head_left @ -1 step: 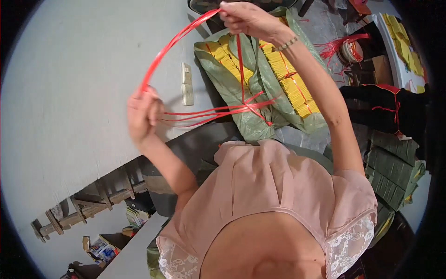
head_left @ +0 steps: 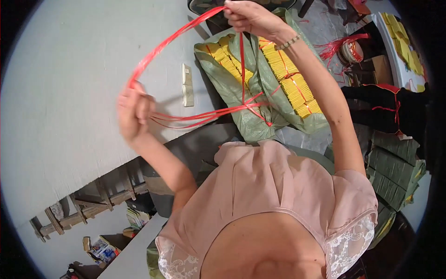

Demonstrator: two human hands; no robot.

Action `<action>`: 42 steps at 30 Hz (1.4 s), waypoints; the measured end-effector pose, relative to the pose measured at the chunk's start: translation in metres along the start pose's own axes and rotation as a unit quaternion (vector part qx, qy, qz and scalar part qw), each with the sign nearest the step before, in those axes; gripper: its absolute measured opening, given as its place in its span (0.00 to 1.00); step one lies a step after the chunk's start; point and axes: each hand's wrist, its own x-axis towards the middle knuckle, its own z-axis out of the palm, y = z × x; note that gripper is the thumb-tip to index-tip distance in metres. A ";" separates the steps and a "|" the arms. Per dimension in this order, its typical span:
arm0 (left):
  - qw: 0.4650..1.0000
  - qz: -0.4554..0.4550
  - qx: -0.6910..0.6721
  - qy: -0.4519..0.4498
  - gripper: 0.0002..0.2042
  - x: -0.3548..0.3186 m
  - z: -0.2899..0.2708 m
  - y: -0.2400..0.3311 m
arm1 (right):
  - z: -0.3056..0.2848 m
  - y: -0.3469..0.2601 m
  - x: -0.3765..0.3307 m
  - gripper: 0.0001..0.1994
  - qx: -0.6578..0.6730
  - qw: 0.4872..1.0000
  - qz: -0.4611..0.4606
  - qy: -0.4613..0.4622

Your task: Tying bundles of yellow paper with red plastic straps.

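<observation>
Glossy red plastic twine [head_left: 172, 41] arcs between my two raised hands in the head view. My left hand [head_left: 134, 113], slightly blurred, is closed around the twine in front of the white wall, and several loose strands trail from it to the right. Higher up, my right hand [head_left: 253, 18] pinches the other end of the arc. From beneath this hand a red strand drops to a knot at the gathered part of a green woven sack [head_left: 253, 123]. Yellow stacked bundles [head_left: 293, 88] tied with red twine show in the sack openings.
A wall socket plate [head_left: 187, 85] is beside the sacks. On the right are a round drum-like object [head_left: 350, 52] with red strands, a white table [head_left: 392, 51] bearing yellow stacks, a person in dark clothes [head_left: 411, 109], and green wrapped bundles [head_left: 390, 169]. Wooden rack pieces [head_left: 88, 211] lie lower left.
My left hand has moved a little to the left, stretching the arc of twine wider. My right hand has shifted slightly right. The sacks stay in place.
</observation>
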 end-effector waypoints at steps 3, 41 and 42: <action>0.993 0.062 0.098 0.027 0.08 0.030 0.033 0.062 | -0.065 0.014 -0.005 0.14 0.229 0.970 0.061 0.062; 0.934 -0.347 0.082 0.027 0.13 0.115 0.001 -0.358 | -0.129 0.173 0.007 0.19 -0.483 0.734 -0.087 0.468; 0.934 -0.344 0.083 0.043 0.12 0.116 -0.001 -0.352 | -0.097 0.174 -0.005 0.16 -0.454 0.774 -0.040 0.441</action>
